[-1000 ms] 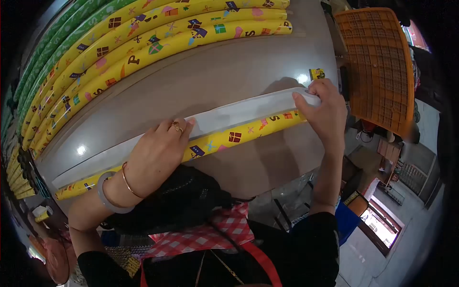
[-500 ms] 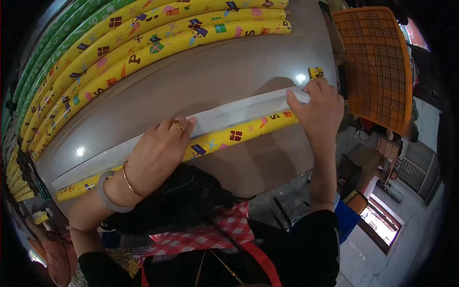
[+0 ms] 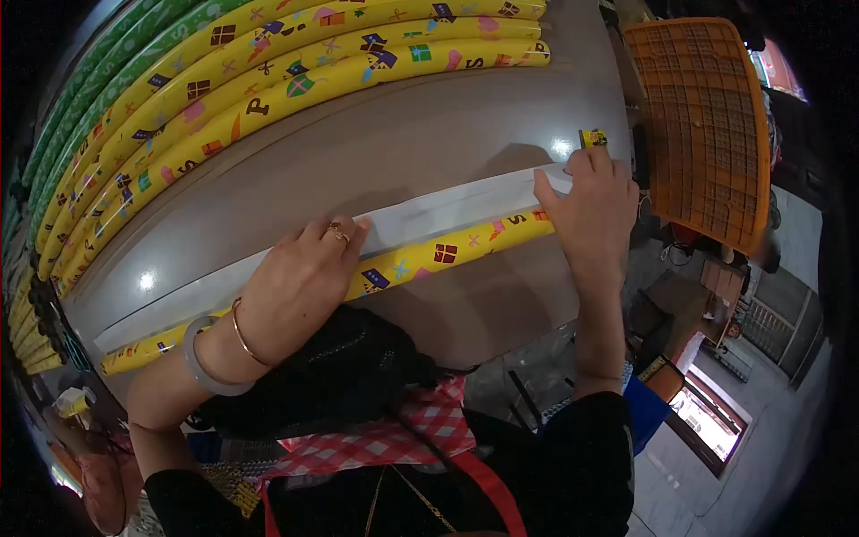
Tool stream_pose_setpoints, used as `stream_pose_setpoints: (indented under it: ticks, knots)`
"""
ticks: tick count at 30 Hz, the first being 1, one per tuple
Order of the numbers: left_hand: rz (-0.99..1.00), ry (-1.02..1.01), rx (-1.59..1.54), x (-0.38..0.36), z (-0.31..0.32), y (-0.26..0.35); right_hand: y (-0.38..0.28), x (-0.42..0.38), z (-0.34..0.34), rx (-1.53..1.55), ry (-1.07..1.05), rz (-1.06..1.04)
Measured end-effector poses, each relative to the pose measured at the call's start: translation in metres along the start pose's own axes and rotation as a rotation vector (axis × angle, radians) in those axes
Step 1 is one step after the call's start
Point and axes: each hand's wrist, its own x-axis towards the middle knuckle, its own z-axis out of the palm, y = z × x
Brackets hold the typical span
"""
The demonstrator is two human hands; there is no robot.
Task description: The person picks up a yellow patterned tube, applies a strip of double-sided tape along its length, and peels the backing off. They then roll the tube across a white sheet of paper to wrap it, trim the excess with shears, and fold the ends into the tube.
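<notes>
A roll of yellow wrapping paper (image 3: 445, 253) printed with gifts and letters lies on the table in front of me. A strip of its white underside (image 3: 447, 208) shows along the far side. My left hand (image 3: 300, 276), with a ring and bangles at the wrist, is curled over the roll left of its middle. Its fingertips press on the white strip. Around the right end is my right hand (image 3: 594, 199), thumb on the near side and fingers bent over the far side. Both palms hide the paper beneath them.
Several yellow printed rolls (image 3: 340, 79) and green rolls (image 3: 103, 85) lie along the table's far left. A small yellow label (image 3: 592, 138) sits beyond my right hand. An orange plastic crate (image 3: 702, 134) stands off the right edge. Another person's arm (image 3: 107, 483) shows at lower left.
Both hands keep their hold on the paper roll. My right hand sits very slightly further left, and the whole view has shifted a little.
</notes>
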Motion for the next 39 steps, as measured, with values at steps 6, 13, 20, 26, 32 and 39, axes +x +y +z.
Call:
stream_pose_setpoints:
  ticks: [6,13,20,26,32,39]
  knots:
    - [0.004,0.004,-0.012,0.0,0.0,0.0,-0.007,-0.001,-0.001,-0.025,0.043,0.008]
    - [-0.02,-0.092,-0.031,-0.001,0.0,-0.001,-0.012,0.0,-0.002,-0.031,-0.022,0.047]
    - [0.054,-0.027,-0.102,0.004,-0.004,-0.018,-0.014,0.004,-0.008,-0.025,-0.065,0.061]
    - [0.186,0.094,-0.088,0.034,-0.007,-0.029,-0.013,0.002,-0.005,-0.029,-0.061,0.069]
    - [0.334,0.209,0.004,0.059,0.014,-0.025,-0.015,0.002,-0.007,-0.005,-0.082,0.08]
    - [0.532,-0.066,0.922,0.045,0.012,-0.003,-0.015,0.003,-0.006,-0.041,-0.067,0.069]
